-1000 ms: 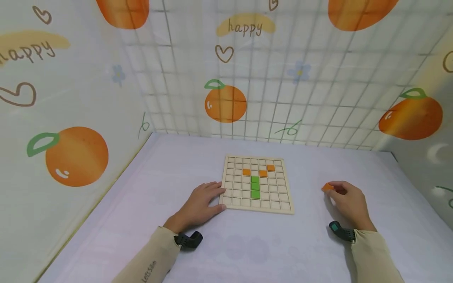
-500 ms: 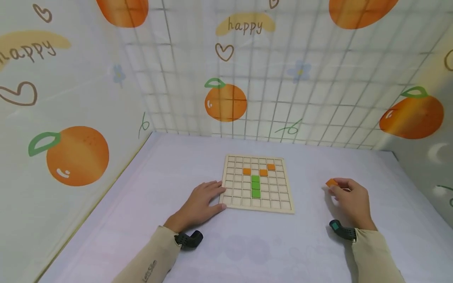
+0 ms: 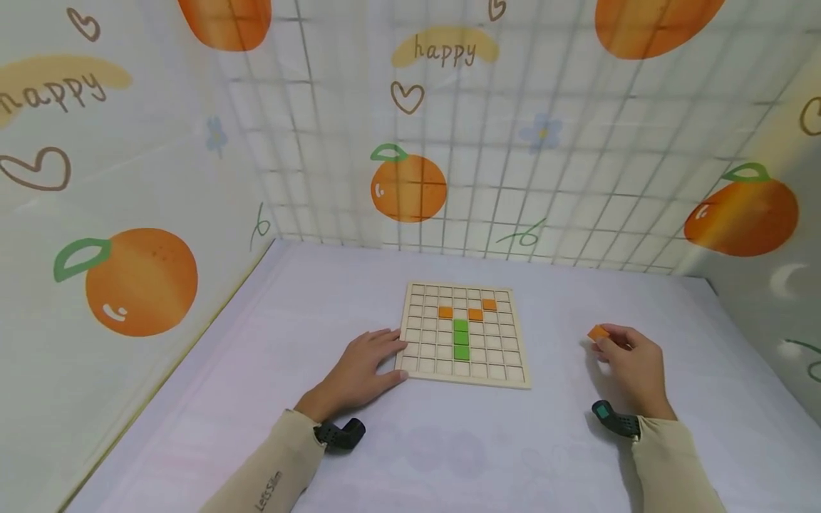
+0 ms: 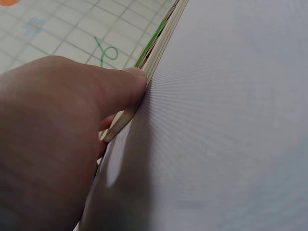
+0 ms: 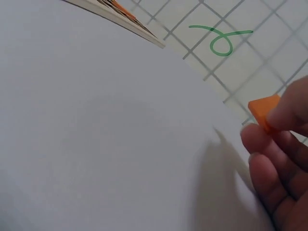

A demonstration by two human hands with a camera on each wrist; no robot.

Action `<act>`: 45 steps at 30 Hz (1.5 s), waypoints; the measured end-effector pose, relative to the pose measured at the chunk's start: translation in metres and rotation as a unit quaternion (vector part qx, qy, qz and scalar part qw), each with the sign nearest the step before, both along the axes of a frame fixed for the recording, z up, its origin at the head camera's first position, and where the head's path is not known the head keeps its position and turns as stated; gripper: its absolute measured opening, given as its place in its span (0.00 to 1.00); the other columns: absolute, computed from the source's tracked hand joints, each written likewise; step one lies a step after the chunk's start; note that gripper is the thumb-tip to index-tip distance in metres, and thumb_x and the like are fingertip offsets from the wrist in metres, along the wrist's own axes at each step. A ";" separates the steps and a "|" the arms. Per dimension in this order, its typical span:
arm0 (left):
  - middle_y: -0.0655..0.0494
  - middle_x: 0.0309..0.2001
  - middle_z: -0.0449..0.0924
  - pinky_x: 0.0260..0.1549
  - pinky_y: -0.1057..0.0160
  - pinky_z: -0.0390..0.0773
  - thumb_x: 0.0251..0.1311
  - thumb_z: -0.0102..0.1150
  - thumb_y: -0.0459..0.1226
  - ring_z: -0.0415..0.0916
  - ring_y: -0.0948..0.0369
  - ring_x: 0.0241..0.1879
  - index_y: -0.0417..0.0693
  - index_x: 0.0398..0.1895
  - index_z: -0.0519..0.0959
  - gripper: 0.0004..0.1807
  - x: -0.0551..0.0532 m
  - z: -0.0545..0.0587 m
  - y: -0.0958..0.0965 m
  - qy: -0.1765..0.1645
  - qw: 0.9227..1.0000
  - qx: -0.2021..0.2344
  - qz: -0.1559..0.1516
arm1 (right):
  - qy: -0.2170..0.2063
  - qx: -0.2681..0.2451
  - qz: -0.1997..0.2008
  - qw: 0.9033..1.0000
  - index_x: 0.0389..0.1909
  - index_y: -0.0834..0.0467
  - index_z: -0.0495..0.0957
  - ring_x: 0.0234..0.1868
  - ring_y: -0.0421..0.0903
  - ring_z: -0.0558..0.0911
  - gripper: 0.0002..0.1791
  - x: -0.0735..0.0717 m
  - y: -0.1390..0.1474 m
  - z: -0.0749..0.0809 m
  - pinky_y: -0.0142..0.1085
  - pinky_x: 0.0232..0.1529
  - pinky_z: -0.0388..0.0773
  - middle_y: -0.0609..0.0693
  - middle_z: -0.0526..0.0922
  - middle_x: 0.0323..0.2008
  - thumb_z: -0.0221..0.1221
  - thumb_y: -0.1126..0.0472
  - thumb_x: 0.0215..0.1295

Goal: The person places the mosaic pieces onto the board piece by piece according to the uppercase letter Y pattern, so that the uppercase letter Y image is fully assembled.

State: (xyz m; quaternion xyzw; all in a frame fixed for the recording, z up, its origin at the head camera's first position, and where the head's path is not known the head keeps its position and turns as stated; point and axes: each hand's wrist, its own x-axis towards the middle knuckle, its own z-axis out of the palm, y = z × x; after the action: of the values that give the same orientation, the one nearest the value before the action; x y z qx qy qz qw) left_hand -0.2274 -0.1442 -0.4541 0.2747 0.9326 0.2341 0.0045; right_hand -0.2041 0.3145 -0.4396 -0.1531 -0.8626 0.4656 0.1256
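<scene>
In the head view a pale wooden grid board (image 3: pixel 428 349) lies flat on the table. Three orange square tiles (image 3: pixel 475 315) sit in its upper cells, and three green tiles (image 3: pixel 461 339) form a column below them. My left hand (image 3: pixel 362 367) rests at the board's left side, fingers extended and touching its edge. Its thumb (image 4: pixel 122 86) lies against the board's near corner in the left wrist view. Off to the right of the board, my right hand (image 3: pixel 635 363) pinches an orange square tile (image 5: pixel 262 109) between thumb and fingers, raised over the table with a shadow below.
A white cloth covers the table (image 3: pixel 449 449). Behind and at the sides hang printed curtains (image 3: pixel 321 142) with oranges and hearts, with a grid showing through at the back. Dark straps with camera modules (image 3: pixel 346 434) sit on both wrists.
The orange tile in my right hand has turned and risen slightly, with small shifts of the fingers. My left hand and the board have stayed in place.
</scene>
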 end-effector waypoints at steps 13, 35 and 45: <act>0.57 0.75 0.61 0.72 0.48 0.51 0.68 0.57 0.55 0.52 0.56 0.75 0.54 0.72 0.71 0.32 0.001 0.004 0.000 -0.002 1.000 0.000 -0.006 | 0.030 -0.095 -0.001 0.995 0.61 0.65 0.77 0.36 0.37 0.85 0.20 -0.006 -0.009 -0.002 0.24 0.36 0.80 0.42 0.83 0.40 0.56 0.59 0.73; 0.55 0.74 0.63 0.72 0.48 0.51 0.67 0.59 0.53 0.54 0.54 0.75 0.52 0.70 0.72 0.31 0.001 0.004 -0.001 0.007 1.000 0.009 -0.010 | -0.023 -0.220 0.081 0.972 0.70 0.65 0.67 0.47 0.38 0.80 0.26 -0.031 -0.057 0.011 0.26 0.48 0.79 0.59 0.71 0.63 0.55 0.63 0.73; 0.56 0.74 0.63 0.72 0.47 0.51 0.67 0.59 0.52 0.54 0.54 0.75 0.52 0.70 0.73 0.31 0.003 0.003 0.002 -0.002 1.000 0.007 -0.003 | -0.017 -0.202 0.133 0.970 0.68 0.65 0.68 0.49 0.44 0.80 0.25 -0.052 -0.069 0.022 0.26 0.48 0.80 0.61 0.72 0.63 0.55 0.63 0.73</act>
State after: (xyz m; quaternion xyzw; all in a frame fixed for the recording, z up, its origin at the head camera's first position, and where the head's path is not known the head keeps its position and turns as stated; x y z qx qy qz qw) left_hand -0.2247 -0.1418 -0.4507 0.2771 0.9302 0.2407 0.0048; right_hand -0.2559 0.2453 -0.4172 -0.0673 -0.7653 0.6400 0.0140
